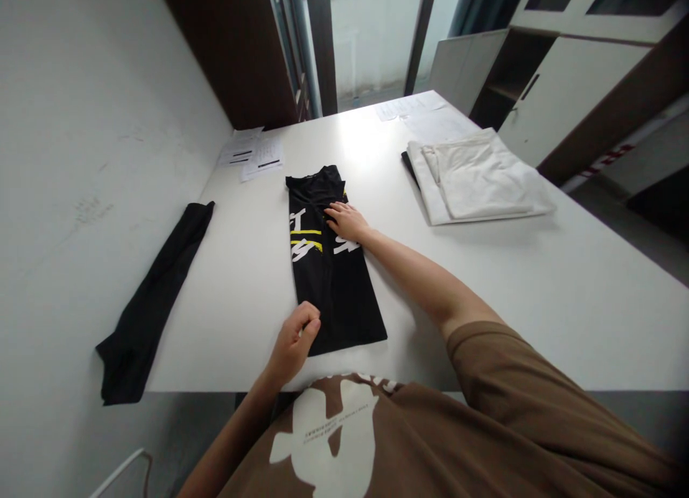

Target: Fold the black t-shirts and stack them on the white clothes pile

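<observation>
A black T-shirt [344,297] with white lettering and yellow stripes lies folded into a long narrow shape on the white table [231,268]. Its collar end points away from me. My right hand [346,222] rests on the shirt's upper right part, fingers stretched out and lying flat. Down at the shirt's lower left edge, my left hand [297,340] is closed, with its curled fingers and thumb at the fabric. The fingertips of that hand are partly hidden.
A folded black garment [156,304] lies along the left wall, its lower end at the table's front edge. Folded white cloth [479,179] sits at right with something black beneath it. Papers [252,153] lie at the back left, more sheets [414,114] at the back. Cabinets [565,89] stand behind.
</observation>
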A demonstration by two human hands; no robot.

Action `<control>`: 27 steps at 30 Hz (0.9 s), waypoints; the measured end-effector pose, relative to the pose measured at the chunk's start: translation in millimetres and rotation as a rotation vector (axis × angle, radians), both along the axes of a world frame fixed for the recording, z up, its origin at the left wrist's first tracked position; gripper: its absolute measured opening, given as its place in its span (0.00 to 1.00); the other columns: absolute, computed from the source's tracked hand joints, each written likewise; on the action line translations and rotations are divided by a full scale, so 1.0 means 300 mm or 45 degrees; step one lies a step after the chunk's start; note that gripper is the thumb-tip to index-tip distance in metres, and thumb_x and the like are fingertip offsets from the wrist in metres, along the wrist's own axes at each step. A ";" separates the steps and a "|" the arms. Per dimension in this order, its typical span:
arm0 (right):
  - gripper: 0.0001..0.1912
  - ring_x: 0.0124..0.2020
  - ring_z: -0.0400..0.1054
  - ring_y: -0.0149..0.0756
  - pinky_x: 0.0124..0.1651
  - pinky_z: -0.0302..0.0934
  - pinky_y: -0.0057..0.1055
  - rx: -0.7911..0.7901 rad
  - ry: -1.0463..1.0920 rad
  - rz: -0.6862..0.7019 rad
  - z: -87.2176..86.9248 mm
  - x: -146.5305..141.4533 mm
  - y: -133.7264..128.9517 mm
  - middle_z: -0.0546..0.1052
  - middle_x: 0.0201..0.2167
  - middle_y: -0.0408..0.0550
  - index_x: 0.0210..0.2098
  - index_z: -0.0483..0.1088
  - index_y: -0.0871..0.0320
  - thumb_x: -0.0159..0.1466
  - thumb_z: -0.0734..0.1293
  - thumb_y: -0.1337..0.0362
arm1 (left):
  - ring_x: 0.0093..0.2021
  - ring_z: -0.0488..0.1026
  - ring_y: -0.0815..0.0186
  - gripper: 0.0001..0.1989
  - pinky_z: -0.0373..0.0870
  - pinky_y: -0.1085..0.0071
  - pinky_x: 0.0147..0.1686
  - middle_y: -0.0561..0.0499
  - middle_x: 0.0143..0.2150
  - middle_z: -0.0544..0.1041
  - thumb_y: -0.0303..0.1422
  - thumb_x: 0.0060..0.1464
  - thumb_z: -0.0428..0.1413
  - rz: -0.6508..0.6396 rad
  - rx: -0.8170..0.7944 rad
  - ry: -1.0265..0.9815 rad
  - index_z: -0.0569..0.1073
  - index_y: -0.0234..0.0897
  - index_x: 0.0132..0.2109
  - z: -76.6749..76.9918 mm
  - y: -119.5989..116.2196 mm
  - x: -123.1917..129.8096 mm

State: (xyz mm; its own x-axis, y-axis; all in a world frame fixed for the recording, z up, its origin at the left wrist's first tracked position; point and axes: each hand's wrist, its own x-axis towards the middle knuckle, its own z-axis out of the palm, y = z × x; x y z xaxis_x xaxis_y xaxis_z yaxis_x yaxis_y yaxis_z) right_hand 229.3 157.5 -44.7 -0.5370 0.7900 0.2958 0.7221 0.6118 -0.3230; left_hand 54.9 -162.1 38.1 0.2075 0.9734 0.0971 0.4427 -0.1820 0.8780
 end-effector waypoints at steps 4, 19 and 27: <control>0.26 0.72 0.54 0.50 0.72 0.48 0.48 -0.050 0.011 0.012 0.005 0.009 0.008 0.64 0.70 0.55 0.67 0.67 0.58 0.72 0.63 0.57 | 0.42 0.67 0.61 0.10 0.64 0.62 0.47 0.49 0.39 0.73 0.32 0.69 0.51 -0.246 0.084 0.478 0.70 0.38 0.37 0.010 0.006 0.078; 0.27 0.74 0.49 0.51 0.73 0.41 0.53 -0.065 -0.030 -0.037 -0.010 0.008 0.014 0.61 0.72 0.52 0.69 0.65 0.53 0.73 0.61 0.53 | 0.47 0.74 0.56 0.15 0.71 0.61 0.48 0.45 0.48 0.75 0.38 0.69 0.53 -0.431 0.304 1.100 0.71 0.41 0.59 0.016 0.267 0.069; 0.28 0.75 0.47 0.49 0.74 0.42 0.51 -0.061 -0.104 -0.032 -0.009 0.008 0.011 0.59 0.73 0.51 0.70 0.62 0.52 0.74 0.59 0.53 | 0.40 0.75 0.62 0.06 0.69 0.67 0.42 0.51 0.40 0.78 0.32 0.69 0.51 -0.751 0.283 0.986 0.71 0.39 0.42 -0.026 0.339 0.094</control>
